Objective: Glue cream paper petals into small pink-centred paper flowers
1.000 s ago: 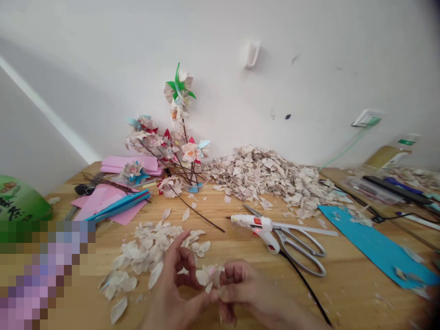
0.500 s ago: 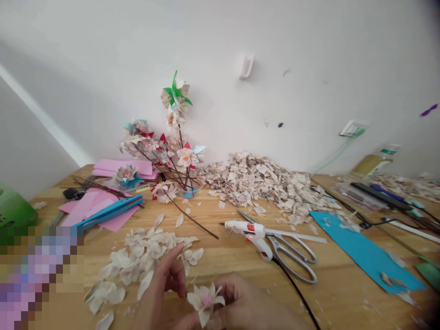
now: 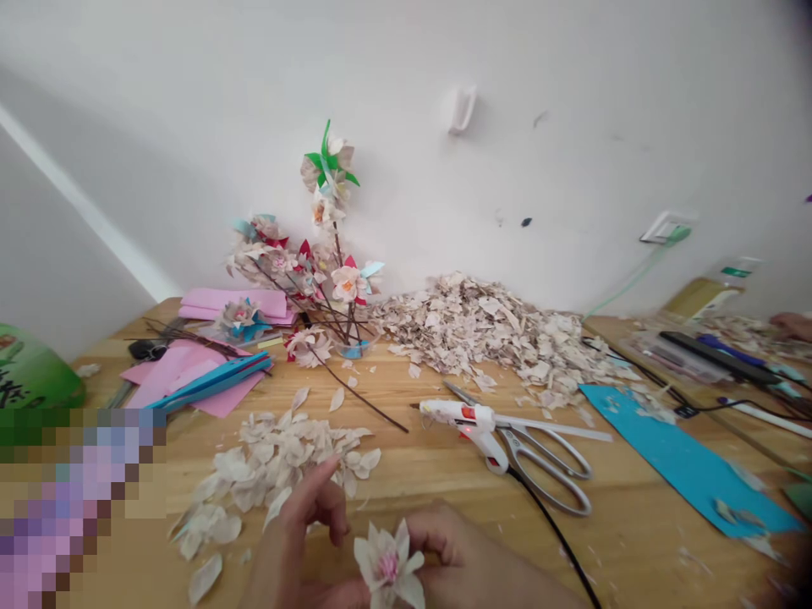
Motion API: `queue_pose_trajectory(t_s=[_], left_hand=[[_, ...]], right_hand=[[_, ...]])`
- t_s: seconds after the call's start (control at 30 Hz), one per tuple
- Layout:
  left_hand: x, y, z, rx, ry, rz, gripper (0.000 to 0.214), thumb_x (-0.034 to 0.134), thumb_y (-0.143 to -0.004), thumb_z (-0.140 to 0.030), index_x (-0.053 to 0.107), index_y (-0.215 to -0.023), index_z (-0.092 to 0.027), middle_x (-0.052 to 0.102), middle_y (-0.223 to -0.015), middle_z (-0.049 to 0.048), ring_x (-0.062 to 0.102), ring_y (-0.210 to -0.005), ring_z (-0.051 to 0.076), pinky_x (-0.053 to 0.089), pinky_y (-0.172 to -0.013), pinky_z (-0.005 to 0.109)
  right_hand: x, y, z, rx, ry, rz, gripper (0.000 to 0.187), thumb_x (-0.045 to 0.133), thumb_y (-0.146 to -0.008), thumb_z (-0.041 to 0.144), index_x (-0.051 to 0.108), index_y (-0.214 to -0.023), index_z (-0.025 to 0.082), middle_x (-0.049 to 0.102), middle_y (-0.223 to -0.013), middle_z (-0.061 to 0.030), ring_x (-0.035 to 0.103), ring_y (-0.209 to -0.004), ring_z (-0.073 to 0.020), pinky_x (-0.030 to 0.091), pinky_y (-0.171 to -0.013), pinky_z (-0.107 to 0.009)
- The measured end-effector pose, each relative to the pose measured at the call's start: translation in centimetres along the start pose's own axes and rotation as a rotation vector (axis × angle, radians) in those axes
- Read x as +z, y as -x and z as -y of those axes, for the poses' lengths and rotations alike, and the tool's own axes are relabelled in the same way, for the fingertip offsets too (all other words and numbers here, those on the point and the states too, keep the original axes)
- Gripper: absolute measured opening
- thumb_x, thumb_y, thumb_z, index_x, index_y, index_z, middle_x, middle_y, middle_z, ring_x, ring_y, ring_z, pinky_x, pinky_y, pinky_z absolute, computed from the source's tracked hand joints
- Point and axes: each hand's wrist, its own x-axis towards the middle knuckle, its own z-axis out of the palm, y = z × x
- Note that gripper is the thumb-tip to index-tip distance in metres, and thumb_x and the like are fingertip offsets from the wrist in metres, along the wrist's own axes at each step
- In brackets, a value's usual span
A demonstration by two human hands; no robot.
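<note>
While the left hand [image 3: 310, 516] curled its fingers just beside the flower, the right hand [image 3: 463, 562] pinched a pink-centred petal flower [image 3: 386, 565] between its fingers [image 3: 426, 533], low at the bottom of the view, above the wooden surface [image 3: 634, 550], with loose pale petals [image 3: 272, 457] scattered nearby.

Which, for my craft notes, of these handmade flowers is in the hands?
The pale-petalled flower with a pink centre between the left hand and right hand; the others stand near the wall.

Hot glue gun [image 3: 466, 414] against steel scissors [image 3: 545, 425], teal card [image 3: 672, 461], pink paper sheets [image 3: 219, 400], paper-flower branches [image 3: 317, 271] in a glass bowl [image 3: 353, 348]
</note>
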Motion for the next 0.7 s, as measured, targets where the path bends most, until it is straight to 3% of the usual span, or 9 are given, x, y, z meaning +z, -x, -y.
queue_pose_trajectory(t_s=[0.13, 0.3, 0.5, 0.7], left_hand=[[0.0, -0.2, 0.1, -0.001, 0.039, 0.015, 0.089, 0.071, -0.058, -0.009, 0.030, -0.127, -0.045, 0.049, -0.068, -0.0071, 0.051, -0.055, 0.012, 0.045, -0.054, 0.026], [-0.3, -0.5, 0.7, -0.165, 0.063, 0.041, 0.089, 0.071, -0.061, -0.012, 0.022, -0.128, -0.046, 0.047, -0.074, -0.0073, 0.050, -0.059, 0.011, 0.045, -0.053, 0.024], [-0.1, -0.6, 1.0, -0.314, 0.090, 0.031, 0.090, 0.072, -0.058, -0.010, 0.025, -0.128, -0.041, 0.045, -0.077, -0.0077, 0.048, -0.057, 0.009, 0.044, -0.050, 0.022], [0.4, -0.4, 1.5, -0.185, 0.075, -0.038, 0.088, 0.071, -0.057, -0.011, 0.028, -0.128, -0.040, 0.046, -0.072, -0.0078, 0.046, -0.054, 0.009, 0.041, -0.047, 0.021]], right_hand=[[0.4, 0.0, 0.4, -0.012, 0.045, -0.056, 0.004, 0.060, -0.068, 0.017, 0.059, -0.065, 0.014, 0.051, -0.058, 0.0049, 0.044, -0.054, -0.0075, 0.034, -0.050, -0.017], [1.2, -1.1, -0.3, -0.021, -0.221, -0.170, 0.034, 0.070, -0.061, 0.044, 0.056, -0.070, 0.015, 0.055, -0.053, 0.0030, 0.049, -0.045, -0.0081, 0.039, -0.048, -0.020], [1.4, -1.7, -1.3, -0.004, -0.282, -0.232, 0.040, 0.075, -0.055, 0.046, 0.053, -0.068, 0.015, 0.059, -0.050, 0.0017, 0.050, -0.042, -0.0088, 0.040, -0.047, -0.022], [1.2, -1.1, -0.9, -0.070, -0.064, -0.216, 0.027, 0.068, -0.066, 0.041, 0.058, -0.070, 0.016, 0.057, -0.060, 0.0018, 0.053, -0.054, -0.0116, 0.042, -0.055, -0.023]])
